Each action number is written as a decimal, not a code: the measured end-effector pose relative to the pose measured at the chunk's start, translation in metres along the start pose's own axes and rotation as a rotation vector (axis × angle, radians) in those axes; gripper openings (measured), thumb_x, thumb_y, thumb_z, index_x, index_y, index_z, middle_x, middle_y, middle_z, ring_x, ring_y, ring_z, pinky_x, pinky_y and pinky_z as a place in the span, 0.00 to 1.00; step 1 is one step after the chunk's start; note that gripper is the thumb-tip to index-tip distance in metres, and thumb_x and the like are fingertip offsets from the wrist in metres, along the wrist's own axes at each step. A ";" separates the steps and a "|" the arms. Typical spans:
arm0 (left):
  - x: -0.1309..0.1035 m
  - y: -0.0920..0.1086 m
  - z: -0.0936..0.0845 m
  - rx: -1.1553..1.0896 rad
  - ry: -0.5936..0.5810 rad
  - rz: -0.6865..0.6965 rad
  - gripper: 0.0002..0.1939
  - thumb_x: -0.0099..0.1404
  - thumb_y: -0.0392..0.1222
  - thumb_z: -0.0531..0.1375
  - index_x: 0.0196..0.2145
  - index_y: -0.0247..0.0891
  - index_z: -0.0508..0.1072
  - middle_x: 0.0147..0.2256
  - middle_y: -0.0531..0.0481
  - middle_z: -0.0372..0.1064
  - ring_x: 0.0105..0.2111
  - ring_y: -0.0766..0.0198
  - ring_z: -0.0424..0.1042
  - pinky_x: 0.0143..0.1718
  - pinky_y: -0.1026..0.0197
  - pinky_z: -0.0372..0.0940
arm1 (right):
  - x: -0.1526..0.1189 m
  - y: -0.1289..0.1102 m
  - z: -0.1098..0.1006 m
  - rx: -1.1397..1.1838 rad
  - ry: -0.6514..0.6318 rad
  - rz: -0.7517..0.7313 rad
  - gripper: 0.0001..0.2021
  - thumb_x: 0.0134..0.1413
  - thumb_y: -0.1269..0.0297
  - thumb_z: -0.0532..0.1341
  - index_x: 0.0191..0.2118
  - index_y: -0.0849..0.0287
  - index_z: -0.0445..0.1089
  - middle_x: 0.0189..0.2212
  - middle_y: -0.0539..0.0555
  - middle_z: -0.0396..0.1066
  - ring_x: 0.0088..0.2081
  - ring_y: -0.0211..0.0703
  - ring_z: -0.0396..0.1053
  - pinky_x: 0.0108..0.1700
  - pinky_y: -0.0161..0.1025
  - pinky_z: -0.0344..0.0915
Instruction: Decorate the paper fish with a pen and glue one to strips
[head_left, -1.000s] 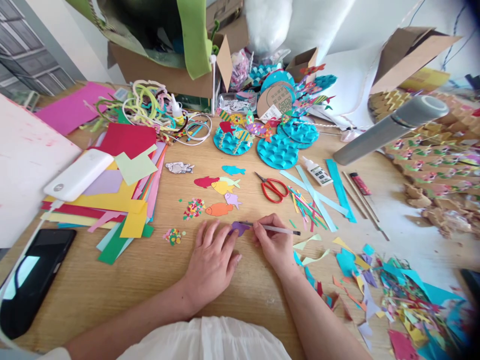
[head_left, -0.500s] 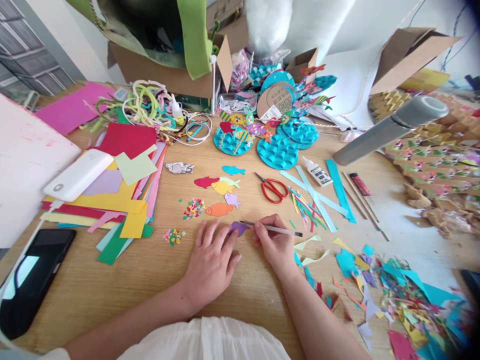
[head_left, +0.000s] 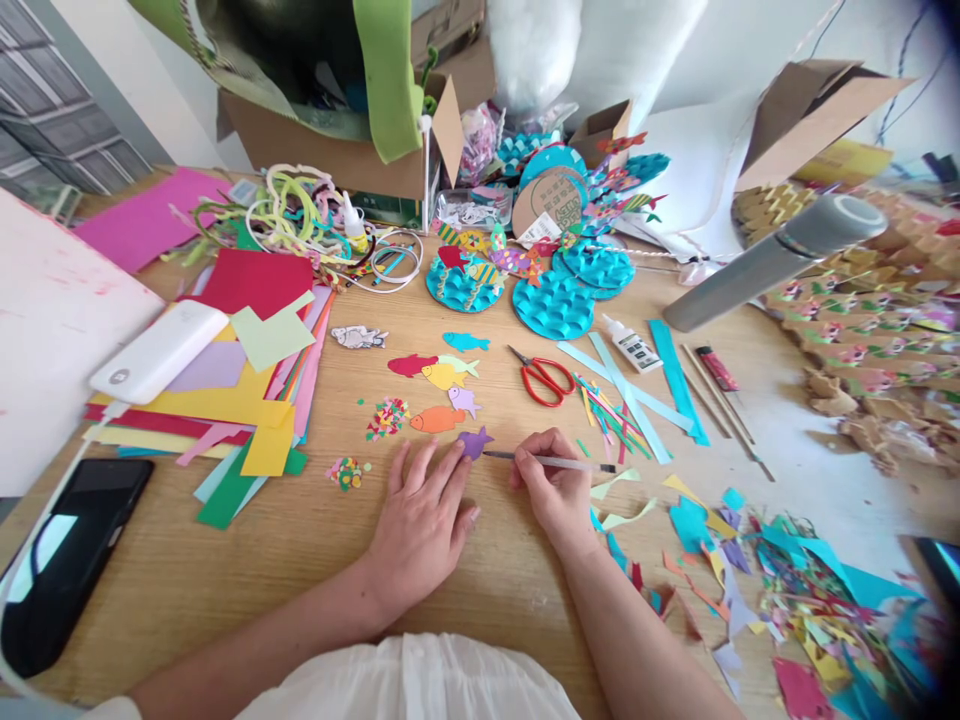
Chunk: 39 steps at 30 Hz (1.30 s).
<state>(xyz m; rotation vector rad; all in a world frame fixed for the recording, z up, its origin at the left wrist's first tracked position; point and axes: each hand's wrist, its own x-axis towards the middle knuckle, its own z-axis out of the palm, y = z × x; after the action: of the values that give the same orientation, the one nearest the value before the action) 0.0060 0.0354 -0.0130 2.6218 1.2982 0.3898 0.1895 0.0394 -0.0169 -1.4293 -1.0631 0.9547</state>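
Observation:
Flat on the table lies my left hand (head_left: 421, 510), fingers spread, its fingertips touching the edge of a purple paper fish (head_left: 474, 443). My right hand (head_left: 553, 485) pinches a pen (head_left: 559, 462), whose tip points left just beside that fish; whether it touches the paper I cannot tell. Above the purple fish lie an orange paper fish (head_left: 438, 419), a lilac one (head_left: 465, 401), a yellow one (head_left: 444, 375), a red one (head_left: 411, 366) and a blue one (head_left: 466, 342). Small piles of coloured paper dots (head_left: 388, 418) sit left of them.
Red-handled scissors (head_left: 547, 381), paper strips (head_left: 622, 395) and a glue bottle (head_left: 631, 345) lie right of the fish. Paper scraps (head_left: 810, 590) cover the lower right. A grey flask (head_left: 780, 262) stands behind them. Coloured paper sheets (head_left: 255, 285), a white power bank (head_left: 159, 350) and a phone (head_left: 71, 560) are left.
The purple fish has turned, its tail now pointing up and right and more of it showing. The pen and my right hand have shifted slightly right and down.

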 end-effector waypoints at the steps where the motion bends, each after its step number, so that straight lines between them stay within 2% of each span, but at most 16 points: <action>1: 0.000 0.000 0.000 0.003 -0.002 0.003 0.22 0.70 0.47 0.52 0.57 0.37 0.67 0.61 0.47 0.61 0.62 0.47 0.52 0.63 0.37 0.46 | 0.000 0.000 0.000 0.005 -0.011 0.026 0.09 0.53 0.62 0.61 0.26 0.54 0.61 0.18 0.46 0.64 0.16 0.36 0.62 0.18 0.34 0.59; 5: 0.001 0.000 -0.002 0.003 -0.002 0.006 0.21 0.70 0.46 0.52 0.57 0.37 0.67 0.61 0.47 0.60 0.62 0.47 0.53 0.63 0.37 0.46 | 0.001 0.000 0.002 -0.005 -0.039 0.088 0.11 0.49 0.61 0.63 0.25 0.54 0.60 0.15 0.44 0.61 0.15 0.35 0.59 0.17 0.33 0.56; 13: 0.004 -0.004 -0.003 -0.013 -0.011 0.014 0.19 0.70 0.45 0.51 0.56 0.37 0.67 0.62 0.48 0.60 0.63 0.49 0.52 0.64 0.37 0.44 | 0.002 -0.001 0.001 -0.017 -0.080 0.109 0.10 0.51 0.61 0.62 0.26 0.55 0.60 0.15 0.44 0.62 0.15 0.35 0.59 0.18 0.32 0.55; 19: 0.006 -0.006 -0.003 -0.027 0.000 0.021 0.17 0.70 0.43 0.52 0.54 0.37 0.68 0.61 0.49 0.61 0.63 0.50 0.53 0.64 0.37 0.44 | 0.003 -0.003 0.004 -0.010 -0.089 0.129 0.14 0.48 0.56 0.65 0.24 0.55 0.59 0.15 0.45 0.62 0.15 0.34 0.59 0.16 0.32 0.54; 29: 0.006 -0.006 -0.002 -0.021 0.000 0.015 0.17 0.69 0.43 0.53 0.53 0.38 0.70 0.60 0.46 0.62 0.63 0.49 0.53 0.63 0.37 0.47 | 0.003 0.004 0.003 -0.046 -0.125 0.090 0.15 0.52 0.51 0.63 0.26 0.55 0.60 0.18 0.46 0.64 0.17 0.35 0.60 0.17 0.32 0.55; 39: 0.005 -0.006 -0.003 -0.036 -0.014 0.012 0.17 0.70 0.43 0.52 0.54 0.38 0.69 0.62 0.49 0.60 0.63 0.48 0.52 0.63 0.36 0.46 | 0.003 0.003 0.004 -0.062 -0.093 0.089 0.14 0.51 0.55 0.63 0.26 0.55 0.60 0.17 0.46 0.64 0.17 0.35 0.60 0.18 0.32 0.55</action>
<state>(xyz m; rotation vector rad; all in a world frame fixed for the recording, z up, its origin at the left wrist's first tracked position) 0.0039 0.0434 -0.0108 2.5994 1.2604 0.3920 0.1870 0.0428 -0.0201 -1.5060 -1.1131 1.0693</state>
